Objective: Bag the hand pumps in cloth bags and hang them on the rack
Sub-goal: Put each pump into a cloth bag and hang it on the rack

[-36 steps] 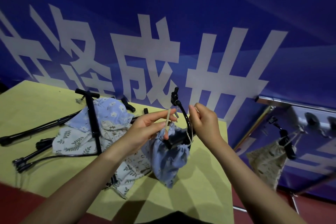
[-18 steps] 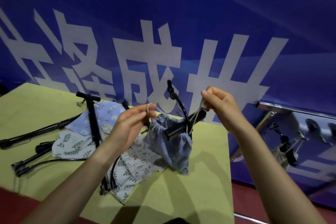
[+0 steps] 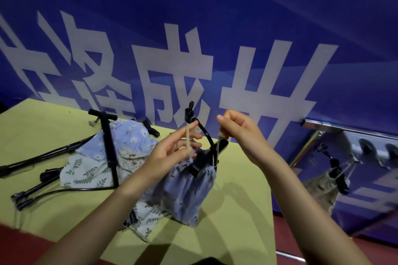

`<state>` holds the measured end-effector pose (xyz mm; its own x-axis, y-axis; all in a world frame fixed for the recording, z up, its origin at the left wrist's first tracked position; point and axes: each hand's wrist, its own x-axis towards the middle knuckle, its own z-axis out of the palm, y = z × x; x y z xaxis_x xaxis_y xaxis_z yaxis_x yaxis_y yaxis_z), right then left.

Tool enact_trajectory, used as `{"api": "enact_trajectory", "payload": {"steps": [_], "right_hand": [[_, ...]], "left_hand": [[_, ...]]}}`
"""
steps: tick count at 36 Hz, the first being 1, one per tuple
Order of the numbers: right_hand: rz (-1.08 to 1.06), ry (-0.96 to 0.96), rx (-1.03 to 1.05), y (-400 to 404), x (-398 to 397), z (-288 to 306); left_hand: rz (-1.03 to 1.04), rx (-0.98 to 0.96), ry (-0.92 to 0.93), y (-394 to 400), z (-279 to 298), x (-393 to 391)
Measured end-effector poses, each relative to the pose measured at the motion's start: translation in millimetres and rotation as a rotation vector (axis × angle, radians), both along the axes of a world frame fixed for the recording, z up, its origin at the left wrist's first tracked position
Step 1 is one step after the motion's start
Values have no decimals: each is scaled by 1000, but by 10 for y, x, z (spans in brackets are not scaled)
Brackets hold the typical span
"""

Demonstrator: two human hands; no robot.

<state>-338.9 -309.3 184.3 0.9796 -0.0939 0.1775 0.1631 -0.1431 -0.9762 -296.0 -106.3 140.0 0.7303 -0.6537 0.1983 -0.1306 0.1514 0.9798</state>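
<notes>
The blue cloth bag (image 3: 189, 191), a hand pump (image 3: 203, 157) poking from its gathered mouth, hangs above the yellow table (image 3: 237, 221) as my left hand (image 3: 172, 150) and right hand (image 3: 239, 133) each pinch a drawstring; a bagged pump (image 3: 325, 187) hangs on the rack (image 3: 344, 129).

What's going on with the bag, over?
Left hand and right hand each pinch a drawstring. Blue bag cinched around pump, hose poking out. Nothing blocking.

Dim, blue-tinted light from above casts soft arm shadows on the yellow table (image 3: 237, 221); a glare streak crosses the banner (image 3: 280, 17); wide-angle bending at the edges, mild blur throughout
</notes>
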Motion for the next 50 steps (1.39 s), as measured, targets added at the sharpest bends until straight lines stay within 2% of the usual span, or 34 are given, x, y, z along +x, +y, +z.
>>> {"api": "enact_trajectory", "payload": {"steps": [3, 7, 9, 14, 16, 20, 22, 24, 27, 32, 35, 38, 42, 46, 50], "right_hand": [[7, 18, -41, 63, -6, -33], [58, 20, -34, 134, -32, -39], [62, 2, -23, 149, -55, -15], [22, 17, -31, 52, -114, -14], [21, 20, -187, -26, -144, -28], [29, -8, -868, -317, -148, -127], [41, 24, -958, -420, -167, -128], [77, 35, -843, -431, -205, -95], [118, -38, -560, -292, -253, 21], [113, -32, -143, -37, -212, 145], [45, -47, 76, 9, -173, 153], [55, -54, 9, 27, -200, 189], [148, -26, -192, 87, -284, 286], [145, -40, -281, 104, -326, 378], [121, -66, -365, 90, -314, 455]], "left_hand": [[34, 11, -23, -15, -89, -122], [75, 373, -345, -56, -117, -227], [107, 492, -473, -86, -144, -222], [166, 490, -478, -67, -219, -123], [168, 443, -418, -48, -243, -85], [233, 439, -370, 7, -278, 15], [248, 467, -400, 49, -273, 72], [223, 503, -445, 75, -254, 107], [162, 561, -523, 42, -210, 99], [162, 621, -625, -79, -142, 17], [200, 602, -558, -55, -87, 4], [147, 468, -328, -14, -22, -84], [165, 81, 1, -3, 137, -193], [92, -58, 121, -141, 338, -284], [-45, -52, 102, -257, 443, -325]]}}
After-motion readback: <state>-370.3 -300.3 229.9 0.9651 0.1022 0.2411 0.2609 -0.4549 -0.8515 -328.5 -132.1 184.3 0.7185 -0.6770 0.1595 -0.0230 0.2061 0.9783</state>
